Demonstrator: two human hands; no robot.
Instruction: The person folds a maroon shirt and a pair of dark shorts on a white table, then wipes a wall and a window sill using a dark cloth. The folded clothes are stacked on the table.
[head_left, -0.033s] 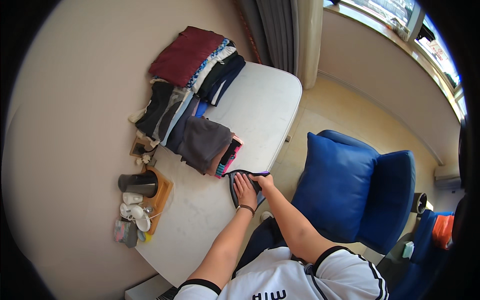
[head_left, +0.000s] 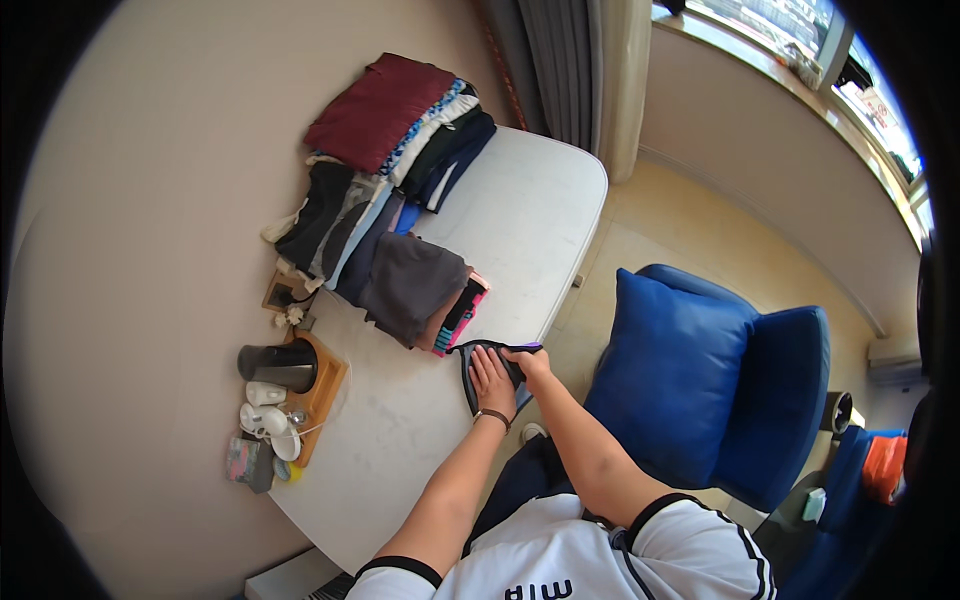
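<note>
A small dark garment [head_left: 469,384] with black edging and a bit of purple lies at the table's near right edge; its exact kind I cannot make out. My left hand [head_left: 491,382] rests flat on it, fingers stretched out and holding nothing. At its right side my right hand [head_left: 531,364] has its fingers closed on the purple-edged part, the thumb pointing inward. Just beyond the hands is a folded stack with a dark grey garment [head_left: 415,290] on top and pink and black cloth [head_left: 464,318] at its right edge.
More folded clothes, topped by a maroon garment [head_left: 382,110], stand at the table's far left. A wooden tray [head_left: 328,385] with a black kettle [head_left: 280,365] and white cups sits by the wall. A blue chair [head_left: 670,375] with a cushion stands right of the white table [head_left: 370,450].
</note>
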